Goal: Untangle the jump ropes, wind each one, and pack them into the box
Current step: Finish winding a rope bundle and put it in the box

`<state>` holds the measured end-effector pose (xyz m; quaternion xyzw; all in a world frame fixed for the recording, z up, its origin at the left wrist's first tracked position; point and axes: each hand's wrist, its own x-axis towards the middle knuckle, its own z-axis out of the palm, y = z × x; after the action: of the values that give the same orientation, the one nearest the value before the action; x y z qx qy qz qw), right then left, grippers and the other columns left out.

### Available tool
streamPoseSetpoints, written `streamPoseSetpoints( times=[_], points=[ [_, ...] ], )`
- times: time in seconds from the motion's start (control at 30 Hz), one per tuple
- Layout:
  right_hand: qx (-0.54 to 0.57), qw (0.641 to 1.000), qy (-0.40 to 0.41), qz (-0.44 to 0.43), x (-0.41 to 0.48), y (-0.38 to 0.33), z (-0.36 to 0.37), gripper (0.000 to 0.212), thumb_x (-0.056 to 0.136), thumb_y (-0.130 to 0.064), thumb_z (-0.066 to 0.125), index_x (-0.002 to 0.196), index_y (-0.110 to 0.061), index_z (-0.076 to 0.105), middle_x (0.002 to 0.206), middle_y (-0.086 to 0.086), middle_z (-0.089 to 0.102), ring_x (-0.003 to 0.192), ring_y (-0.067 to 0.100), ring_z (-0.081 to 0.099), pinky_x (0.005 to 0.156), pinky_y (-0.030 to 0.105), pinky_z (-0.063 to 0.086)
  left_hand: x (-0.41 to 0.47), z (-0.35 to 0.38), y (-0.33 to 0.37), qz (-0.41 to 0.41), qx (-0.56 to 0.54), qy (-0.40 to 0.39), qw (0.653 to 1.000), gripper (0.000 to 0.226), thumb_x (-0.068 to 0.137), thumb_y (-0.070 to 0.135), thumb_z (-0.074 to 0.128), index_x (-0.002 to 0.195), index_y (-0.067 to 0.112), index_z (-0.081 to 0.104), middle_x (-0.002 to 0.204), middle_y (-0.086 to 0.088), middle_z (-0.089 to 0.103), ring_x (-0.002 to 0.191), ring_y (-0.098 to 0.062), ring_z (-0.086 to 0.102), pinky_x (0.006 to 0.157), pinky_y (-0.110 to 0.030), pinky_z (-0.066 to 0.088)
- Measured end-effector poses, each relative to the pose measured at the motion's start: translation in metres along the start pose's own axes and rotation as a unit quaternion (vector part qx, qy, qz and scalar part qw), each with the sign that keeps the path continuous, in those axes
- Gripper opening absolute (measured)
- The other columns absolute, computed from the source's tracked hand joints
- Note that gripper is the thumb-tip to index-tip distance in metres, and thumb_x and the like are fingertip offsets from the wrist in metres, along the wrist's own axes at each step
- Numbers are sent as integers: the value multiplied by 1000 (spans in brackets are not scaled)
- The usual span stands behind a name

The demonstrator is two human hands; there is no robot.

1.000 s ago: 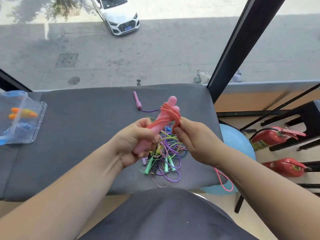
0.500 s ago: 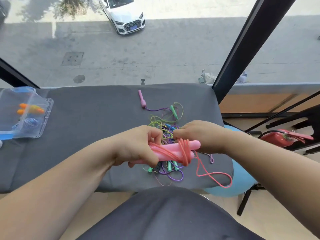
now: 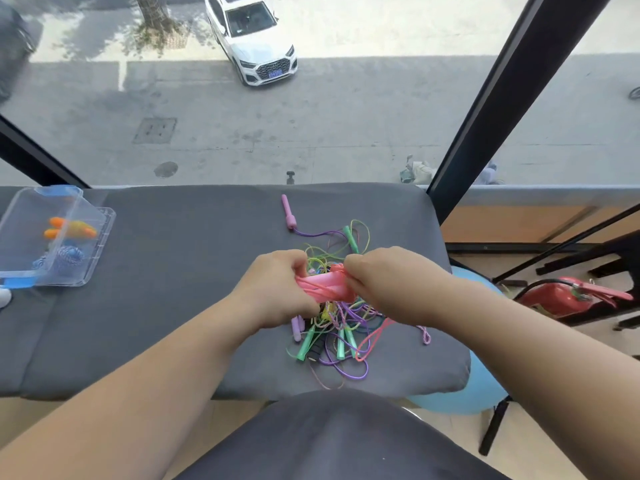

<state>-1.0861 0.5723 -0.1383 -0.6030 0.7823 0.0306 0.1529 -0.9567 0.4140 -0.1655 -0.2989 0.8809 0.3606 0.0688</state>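
- A clear plastic box [image 3: 104, 220] sits at the left edge of the grey padded surface [image 3: 180, 306]. It holds an orange-handled rope [image 3: 71, 228] and a blue-and-white wound rope [image 3: 67, 256].
- The left hand [image 3: 273, 289] is raised over the middle of the surface, its grip clamped on the left end of the pink jump rope [image 3: 325, 287].
- The pink jump rope is held level between both hands, just above the pile. Its handles lie side by side with coral cord wound around them.
- A purple handle [image 3: 288, 211] lies apart from the pile, toward the far edge, with its cord trailing back into the pile.
- Under the hands, the tangle of ropes [image 3: 341, 337] spreads toward the near right corner. It is made up of green, purple and yellow cords and several green handles.
- The right hand [image 3: 388, 282] has its grip clamped on the right end of the pink bundle. A loose coral cord [image 3: 372, 337] falls from this hand across the tangle.
- Past the right edge, a blue ball [image 3: 474, 393] and a red fire extinguisher [image 3: 554, 299] are on the floor.
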Motion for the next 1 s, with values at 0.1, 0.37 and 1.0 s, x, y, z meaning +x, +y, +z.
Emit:
streamPoseSetpoints(
  times=[0.1,0.37,1.0],
  points=[
    [28,995,96,2,-9,-15,9,20,101,-20,53,84,-17,43,68,-4,33,62,28,37,54,38,39,4,2,-1,-61,-135,5,989,34,49,14,72,70,13,46,62,-6,50,53,-21,32,46,-24,27],
    [198,962,166,85,-36,-3,34,38,102,-43,26,95,-14,48,82,5,62,77,35,55,69,46,45,-6,-12,10,-112,-390,-58,912,38,46,-1,65,66,20,40,61,-8,40,47,-14,28,48,-25,11],
    [252,957,144,-16,-28,13,38,35,100,-45,29,94,-19,51,79,-5,55,70,16,44,64,32,36,-18,-36,31,-34,-362,-179,914,36,50,-6,66,72,19,50,63,-11,54,37,-16,34,40,-20,17]
  ],
)
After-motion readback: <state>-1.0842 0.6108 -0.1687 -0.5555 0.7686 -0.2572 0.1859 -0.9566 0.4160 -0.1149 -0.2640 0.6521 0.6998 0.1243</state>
